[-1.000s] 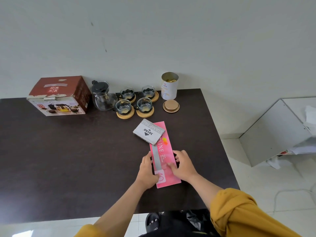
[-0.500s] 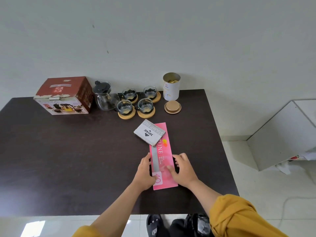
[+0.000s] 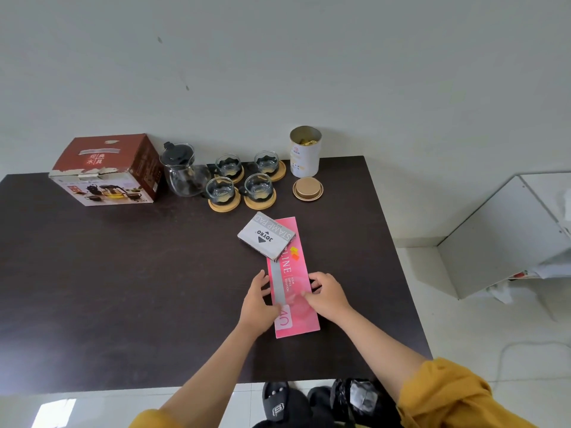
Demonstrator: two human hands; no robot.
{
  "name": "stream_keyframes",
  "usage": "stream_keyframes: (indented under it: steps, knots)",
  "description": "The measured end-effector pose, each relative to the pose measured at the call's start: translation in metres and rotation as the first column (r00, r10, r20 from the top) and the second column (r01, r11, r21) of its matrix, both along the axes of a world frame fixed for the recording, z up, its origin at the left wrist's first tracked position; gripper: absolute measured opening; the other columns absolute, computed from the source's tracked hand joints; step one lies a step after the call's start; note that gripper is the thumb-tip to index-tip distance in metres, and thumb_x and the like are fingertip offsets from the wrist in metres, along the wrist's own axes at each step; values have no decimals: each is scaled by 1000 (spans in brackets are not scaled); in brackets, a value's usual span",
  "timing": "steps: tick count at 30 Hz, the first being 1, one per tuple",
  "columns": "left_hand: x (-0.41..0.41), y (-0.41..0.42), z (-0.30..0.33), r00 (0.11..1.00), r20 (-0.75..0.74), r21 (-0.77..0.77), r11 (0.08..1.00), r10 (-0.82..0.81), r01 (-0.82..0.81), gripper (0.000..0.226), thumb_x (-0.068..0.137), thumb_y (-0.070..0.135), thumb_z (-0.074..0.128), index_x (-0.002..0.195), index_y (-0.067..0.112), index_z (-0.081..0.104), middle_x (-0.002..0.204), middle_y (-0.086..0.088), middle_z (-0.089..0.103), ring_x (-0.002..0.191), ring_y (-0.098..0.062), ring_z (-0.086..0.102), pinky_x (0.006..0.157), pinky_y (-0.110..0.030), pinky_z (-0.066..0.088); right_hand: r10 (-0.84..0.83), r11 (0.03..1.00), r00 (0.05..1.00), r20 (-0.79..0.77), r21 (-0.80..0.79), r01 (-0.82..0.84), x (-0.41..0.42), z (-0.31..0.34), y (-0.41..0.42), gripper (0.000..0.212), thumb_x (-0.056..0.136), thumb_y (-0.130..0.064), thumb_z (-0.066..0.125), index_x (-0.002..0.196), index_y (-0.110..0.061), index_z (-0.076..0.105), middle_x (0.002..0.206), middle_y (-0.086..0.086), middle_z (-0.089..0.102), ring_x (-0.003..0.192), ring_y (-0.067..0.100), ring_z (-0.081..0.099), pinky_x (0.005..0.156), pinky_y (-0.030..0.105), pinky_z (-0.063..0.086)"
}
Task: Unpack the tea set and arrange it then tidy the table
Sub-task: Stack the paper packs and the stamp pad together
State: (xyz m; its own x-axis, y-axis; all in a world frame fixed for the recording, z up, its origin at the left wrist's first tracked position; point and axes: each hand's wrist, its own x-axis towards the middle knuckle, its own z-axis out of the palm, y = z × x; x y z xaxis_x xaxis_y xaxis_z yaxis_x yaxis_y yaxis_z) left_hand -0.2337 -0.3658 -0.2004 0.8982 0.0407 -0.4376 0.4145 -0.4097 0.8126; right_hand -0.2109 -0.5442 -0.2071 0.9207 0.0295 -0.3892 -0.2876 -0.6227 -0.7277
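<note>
A long pink box [image 3: 293,282] lies on the dark table [image 3: 123,288] near its right side. My left hand [image 3: 258,304] grips the box's left edge and my right hand [image 3: 326,293] grips its right edge. A grey stamp pad box [image 3: 267,235] rests on the pink box's far end. At the back stand a glass teapot [image 3: 182,171] with a black lid and several glass cups [image 3: 241,180] on round wooden coasters. The red tea set carton [image 3: 108,171] sits at the back left.
A white open canister [image 3: 305,151] stands at the back beside the cups, its round lid [image 3: 307,189] lying in front of it. A white cabinet [image 3: 506,233] stands on the floor to the right. The table's right edge runs close to my right hand.
Both hands stay on the pink box's edges. The view has shifted slightly; the box and hands sit about where they were.
</note>
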Motion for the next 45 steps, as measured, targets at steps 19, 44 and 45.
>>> stream_keyframes:
  steps: [19,44,45]
  knots:
    - [10,2,8,994,7,-64,992,105,-105,66,75,10,76,130,19,41,122,3,55,93,-9,59,62,-23,51,37,999,999,-24,-2,-37,-12,11,-14,31,86,-15,66,114,-25,58,79,-8,65,74,4,60,73,26,50]
    - [80,12,11,896,-3,2,896,444,-444,83,83,17,70,147,7,19,147,-11,35,121,-25,51,96,-32,43,211,965,973,95,-178,-191,115,35,16,43,82,-36,69,119,-19,53,118,1,55,111,18,53,89,38,51]
    - [86,13,12,894,-6,1,894,447,-447,85,83,18,70,148,7,17,149,-10,32,123,-24,50,100,-33,42,251,957,961,113,-177,-229,116,34,19,49,82,-36,69,125,-19,51,123,1,53,116,20,50,92,40,49]
